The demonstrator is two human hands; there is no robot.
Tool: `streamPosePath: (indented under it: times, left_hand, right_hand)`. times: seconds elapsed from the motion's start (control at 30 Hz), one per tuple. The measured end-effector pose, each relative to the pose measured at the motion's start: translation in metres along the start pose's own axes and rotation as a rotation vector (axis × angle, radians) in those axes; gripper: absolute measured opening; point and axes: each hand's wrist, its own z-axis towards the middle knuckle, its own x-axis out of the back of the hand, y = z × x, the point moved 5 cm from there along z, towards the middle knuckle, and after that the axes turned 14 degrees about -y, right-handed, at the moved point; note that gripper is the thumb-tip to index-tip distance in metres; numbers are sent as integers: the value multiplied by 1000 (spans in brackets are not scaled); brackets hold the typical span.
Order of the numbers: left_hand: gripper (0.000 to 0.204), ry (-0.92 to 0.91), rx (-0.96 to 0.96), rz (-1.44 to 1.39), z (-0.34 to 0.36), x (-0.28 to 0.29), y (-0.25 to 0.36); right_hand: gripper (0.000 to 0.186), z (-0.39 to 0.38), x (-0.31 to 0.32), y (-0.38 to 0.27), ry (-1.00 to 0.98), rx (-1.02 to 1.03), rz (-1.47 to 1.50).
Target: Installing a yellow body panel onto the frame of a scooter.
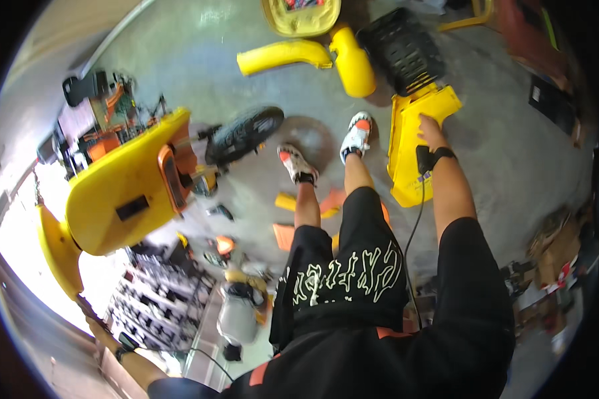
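At the far left, my left hand point(98, 327) meets the lower tip of a curved yellow part point(58, 253). Its fingers are dark and blurred, and seem closed on that tip. Beside that part, a large yellow plastic body panel point(123, 183) with a black rectangle is raised off the floor. On the right, my right hand point(432, 135) grips a long yellow plastic panel point(406, 149) with a cut-out, its fingers curled over the panel's inner side. Straps with small dark devices circle both wrists, and cables run from them.
A black tyre point(246, 136) stands by the large panel. Ahead lie a yellow curved tube point(283, 56), a yellow rounded piece point(353, 63), a black slotted crate point(402, 50) and a yellow tub point(303, 26). A person point(238, 312) is at lower left. Cardboard clutter point(556, 249) sits right.
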Motion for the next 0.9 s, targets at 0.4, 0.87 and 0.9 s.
streamPosePath:
  times: [0.4, 0.87, 0.9]
  left_hand:
    - [68, 33, 258, 157, 24, -12, 13]
    - [73, -12, 392, 51, 12, -41, 21]
    - [74, -45, 367, 29, 14, -46, 17]
  right_hand:
    - [44, 2, 27, 46, 162, -1, 552]
    - [27, -257, 34, 137, 172, 145, 364]
    - [27, -268, 34, 128, 175, 179, 364]
